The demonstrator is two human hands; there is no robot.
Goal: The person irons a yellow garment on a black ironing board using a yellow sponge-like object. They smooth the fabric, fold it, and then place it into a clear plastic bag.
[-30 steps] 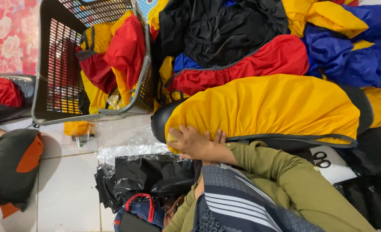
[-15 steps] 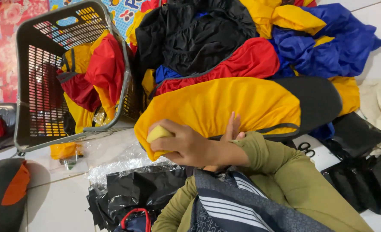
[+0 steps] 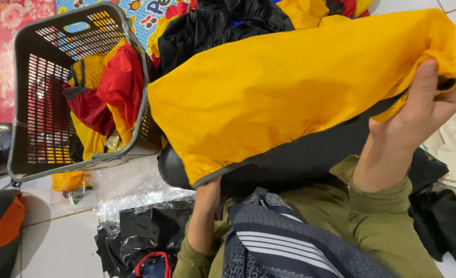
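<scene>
I hold up a yellow garment with a black lining (image 3: 289, 87), spread wide across the middle of the view. My right hand (image 3: 423, 110) pinches its right end, thumb on the yellow cloth. My left hand is tucked under the garment's lower left corner; only my left wrist and forearm (image 3: 204, 211) in an olive sleeve show. Behind the garment lies a heap of black, yellow and red clothing (image 3: 228, 20). A striped dark blue cloth (image 3: 284, 242) lies over my lap.
A grey slotted laundry basket (image 3: 27, 103) stands at the left with red and yellow garments (image 3: 109, 87) in it. Clear plastic wrap (image 3: 130, 198) and black bags (image 3: 140, 231) lie on the white tile floor. Dark cloth (image 3: 444, 221) is piled at the right.
The yellow garment was lying on the heap with one hand gripping its edge. Now both hands have lifted it and stretched it out toward me, filling the view.
</scene>
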